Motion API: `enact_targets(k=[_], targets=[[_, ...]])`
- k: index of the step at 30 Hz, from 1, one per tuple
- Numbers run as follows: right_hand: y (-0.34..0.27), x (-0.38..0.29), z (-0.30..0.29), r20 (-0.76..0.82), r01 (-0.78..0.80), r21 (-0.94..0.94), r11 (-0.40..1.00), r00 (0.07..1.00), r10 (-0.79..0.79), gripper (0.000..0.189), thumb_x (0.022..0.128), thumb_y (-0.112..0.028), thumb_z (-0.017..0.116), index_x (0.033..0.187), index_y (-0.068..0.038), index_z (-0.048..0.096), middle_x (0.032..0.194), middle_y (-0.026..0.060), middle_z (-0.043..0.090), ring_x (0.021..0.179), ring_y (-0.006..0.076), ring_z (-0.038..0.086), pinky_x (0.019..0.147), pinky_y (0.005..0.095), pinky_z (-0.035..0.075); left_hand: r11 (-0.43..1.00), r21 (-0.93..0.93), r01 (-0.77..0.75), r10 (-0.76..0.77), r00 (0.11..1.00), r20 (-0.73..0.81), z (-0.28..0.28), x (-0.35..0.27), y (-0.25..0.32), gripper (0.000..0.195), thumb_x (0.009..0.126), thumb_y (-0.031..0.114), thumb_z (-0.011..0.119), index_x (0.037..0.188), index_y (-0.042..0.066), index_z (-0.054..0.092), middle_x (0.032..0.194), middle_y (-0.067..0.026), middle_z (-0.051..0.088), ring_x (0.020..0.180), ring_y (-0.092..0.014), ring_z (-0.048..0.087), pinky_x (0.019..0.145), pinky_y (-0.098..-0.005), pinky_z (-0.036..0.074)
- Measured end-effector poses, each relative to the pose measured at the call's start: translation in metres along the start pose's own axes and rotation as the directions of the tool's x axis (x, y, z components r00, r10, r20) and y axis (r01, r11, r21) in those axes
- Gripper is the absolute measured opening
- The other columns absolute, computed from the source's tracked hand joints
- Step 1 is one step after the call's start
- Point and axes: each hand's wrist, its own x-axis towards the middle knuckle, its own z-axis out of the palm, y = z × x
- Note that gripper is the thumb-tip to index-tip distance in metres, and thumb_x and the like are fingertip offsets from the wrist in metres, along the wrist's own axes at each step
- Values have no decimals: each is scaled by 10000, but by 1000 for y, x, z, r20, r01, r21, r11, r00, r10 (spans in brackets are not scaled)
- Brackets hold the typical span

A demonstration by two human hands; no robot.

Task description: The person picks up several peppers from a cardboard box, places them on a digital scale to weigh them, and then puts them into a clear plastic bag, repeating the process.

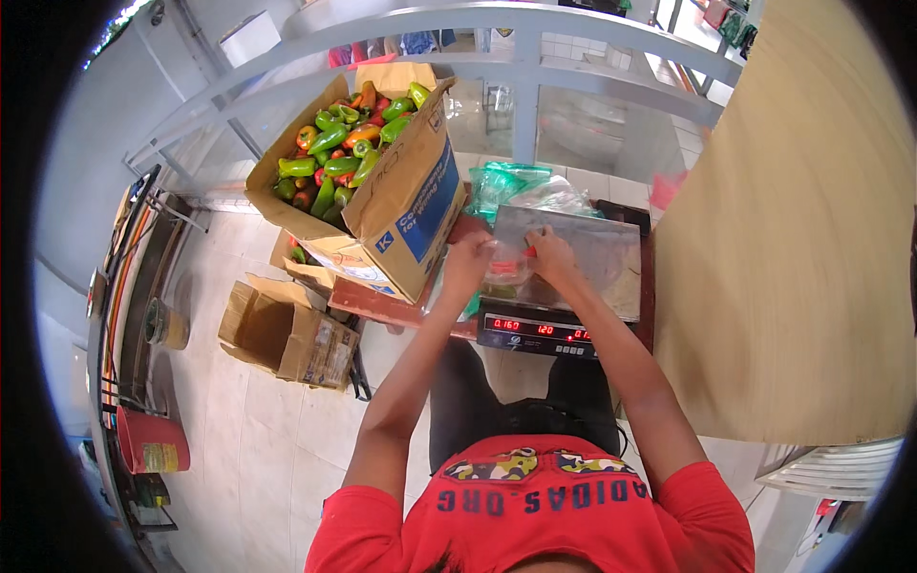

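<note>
A clear plastic bag [510, 276] with red and green pieces in it, which look like peppers, rests at the left front of a digital scale's metal plate [609, 251]. My left hand [469, 256] pinches the bag's upper left side. At its right edge are the curled fingers of my right hand [553, 256], with a small red thing [530, 251] at the fingertips; I cannot tell what that is. The scale's front panel [534, 335] shows lit red digits. Behind the plate lie green and clear plastic bags [512, 188].
A large cardboard box [412, 236] full of green, red and orange peppers [344, 147] stands left on the reddish table [380, 299]. An open cardboard box [286, 340] sits on the tiled floor. A wooden panel [781, 251] rises close on the right; a grey railing [526, 114] runs behind.
</note>
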Motion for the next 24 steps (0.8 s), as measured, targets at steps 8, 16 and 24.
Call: enact_targets(k=[8,16,24], targets=[[22,-8,5,43,-73,135,988,997,67,491,682,-199,745,1127,-106,559,956,151,625,905,395,623,780,454,506,998,-8,-57,57,997,-48,9,2,-4,152,839,122,585,903,-8,632,788,-212,625,759,-362,638,685,-409,475],[44,-50,-52,-241,-29,639,768,941,236,457,740,-123,734,1162,-74,564,910,96,657,840,237,646,739,362,517,994,-11,104,-105,989,-100,8,3,-3,127,852,87,533,855,19,640,652,-90,611,625,-169,610,601,-312,456],[-17,-50,-27,-246,168,761,626,968,40,408,794,-58,695,1194,-79,620,1004,74,642,851,141,621,722,254,515,993,106,-48,65,983,-169,6,6,0,126,827,87,571,883,10,653,759,-150,609,716,-275,609,656,-364,458]])
